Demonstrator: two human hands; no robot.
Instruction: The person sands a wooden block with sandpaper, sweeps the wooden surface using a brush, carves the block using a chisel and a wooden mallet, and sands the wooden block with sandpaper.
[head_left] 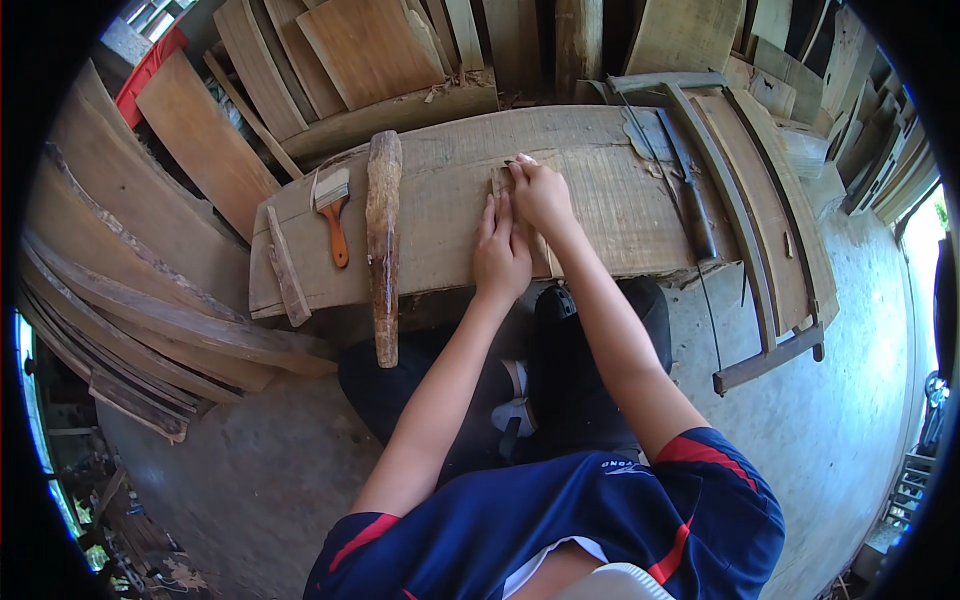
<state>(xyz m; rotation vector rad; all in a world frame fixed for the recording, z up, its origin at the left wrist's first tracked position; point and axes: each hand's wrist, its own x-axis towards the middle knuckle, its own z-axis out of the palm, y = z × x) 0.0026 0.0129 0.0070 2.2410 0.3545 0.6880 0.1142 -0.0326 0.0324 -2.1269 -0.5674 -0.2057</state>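
A narrow wooden strip (543, 255) lies lengthwise on a thick plank (460, 240). My left hand (503, 250) rests along the strip's left side, fingers stretched forward. Just beyond and to its right, my right hand (540, 195) is closed at the strip's far end, pinching something small and dark that I cannot make out. Left of both hands lie a rough club-like length of wood (384, 240) and an orange-handled brush (338, 230). To the right lie a long dark bladed tool (700, 220) and a wooden frame saw (765, 345).
Boards lean along the back (370, 50) and are stacked at the left (150, 290). More planks (840, 100) stand at the right. A loose offcut (288, 270) lies at the plank's left end. Concrete floor (250, 460) surrounds my legs, which are bent under the plank's near edge.
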